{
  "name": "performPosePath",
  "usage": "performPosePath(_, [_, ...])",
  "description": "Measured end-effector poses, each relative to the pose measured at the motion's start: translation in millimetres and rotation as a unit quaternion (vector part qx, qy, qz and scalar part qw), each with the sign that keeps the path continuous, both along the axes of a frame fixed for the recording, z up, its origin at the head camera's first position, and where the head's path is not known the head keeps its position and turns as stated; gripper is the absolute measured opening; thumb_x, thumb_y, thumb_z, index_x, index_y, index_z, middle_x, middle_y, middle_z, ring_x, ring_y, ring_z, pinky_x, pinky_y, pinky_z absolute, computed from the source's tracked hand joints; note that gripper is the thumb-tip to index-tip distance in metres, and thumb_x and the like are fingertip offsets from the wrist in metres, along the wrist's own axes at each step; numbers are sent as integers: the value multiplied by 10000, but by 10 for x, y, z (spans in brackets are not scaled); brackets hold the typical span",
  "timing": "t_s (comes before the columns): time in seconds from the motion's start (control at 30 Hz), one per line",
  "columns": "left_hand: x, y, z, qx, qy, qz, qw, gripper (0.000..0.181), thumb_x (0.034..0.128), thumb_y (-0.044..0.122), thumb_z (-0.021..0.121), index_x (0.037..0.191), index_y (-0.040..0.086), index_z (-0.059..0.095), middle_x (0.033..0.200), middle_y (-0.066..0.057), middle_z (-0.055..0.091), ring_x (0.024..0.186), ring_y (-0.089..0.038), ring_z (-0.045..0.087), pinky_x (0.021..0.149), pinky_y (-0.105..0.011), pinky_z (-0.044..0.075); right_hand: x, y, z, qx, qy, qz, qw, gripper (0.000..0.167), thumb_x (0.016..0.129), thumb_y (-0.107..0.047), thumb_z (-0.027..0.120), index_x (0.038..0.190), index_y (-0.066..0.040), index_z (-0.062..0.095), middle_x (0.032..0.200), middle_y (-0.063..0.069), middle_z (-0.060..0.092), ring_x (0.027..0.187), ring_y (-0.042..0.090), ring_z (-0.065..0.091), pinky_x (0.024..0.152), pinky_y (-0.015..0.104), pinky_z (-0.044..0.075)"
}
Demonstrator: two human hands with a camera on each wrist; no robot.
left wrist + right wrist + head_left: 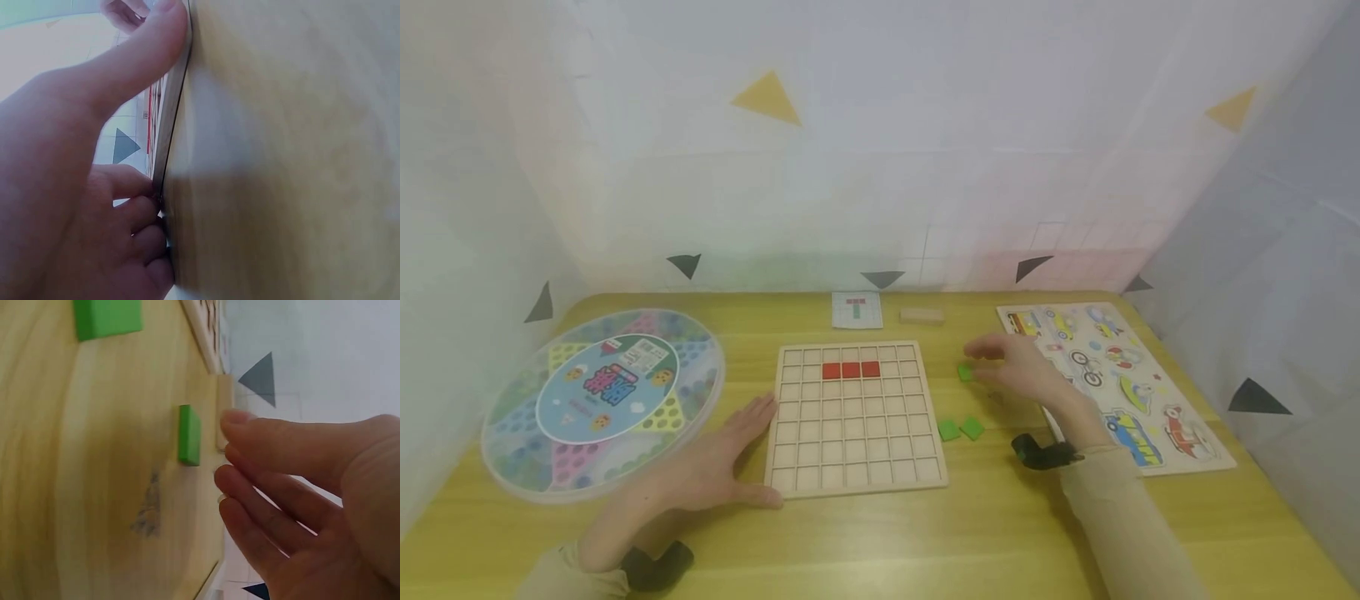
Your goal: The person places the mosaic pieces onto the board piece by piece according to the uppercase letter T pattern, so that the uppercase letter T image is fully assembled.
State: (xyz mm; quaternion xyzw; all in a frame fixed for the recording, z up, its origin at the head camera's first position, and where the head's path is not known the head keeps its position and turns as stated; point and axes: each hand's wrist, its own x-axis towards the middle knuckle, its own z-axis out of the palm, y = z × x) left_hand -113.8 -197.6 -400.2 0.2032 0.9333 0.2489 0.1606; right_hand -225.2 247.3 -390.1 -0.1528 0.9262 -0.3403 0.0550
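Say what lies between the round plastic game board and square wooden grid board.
The bare left hand, touching the wooden board; the head view shows it.

A square, pale wooden board, divided by raised ridges into seven rows of seven cells, is laid flat on the tabletop. Its left side and near-left corner are touched by the fingers and thumb of the left hand. Three square red tiles are seated side by side in the middle three cells of the second row from the far edge. To the board's right, two flat, square green tiles are set close together. A third green tile is placed farther back, near the right hand, by whose fingers nothing is held.
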Motion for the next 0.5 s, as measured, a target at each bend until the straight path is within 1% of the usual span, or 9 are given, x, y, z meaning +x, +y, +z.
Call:
performPosePath(0.2, [-7,-5,0,28,-55,0,10000,1239,719,717,730,1616,119,119,1684,-132,58,1517,-442,104,1202,-628,162,-34,43,-81,197,-100,189,9996,405,883,-118,742,1271,-43,657,1287,143,668,1258,361,572,1108,550,418])
performPosePath(0.33, [-10,-2,-6,18,-94,13,10000,1239,716,714,735,1615,120,124,1685,-123,51,1519,-437,96,1204,-626,155,-35,49,-96,191,-62,255,9995,395,873,-108,751,1250,-29,667,1265,154,677,1237,369,587,1097,554,426])
performPosePath(0.5, [-12,0,-19,-9,-108,42,9999,1248,703,716,743,1617,134,124,1686,-114,52,1521,-429,97,1207,-621,155,-38,36,-112,212,-83,293,9993,379,858,-69,757,1226,-26,676,1234,147,684,1195,347,608,1076,540,448])
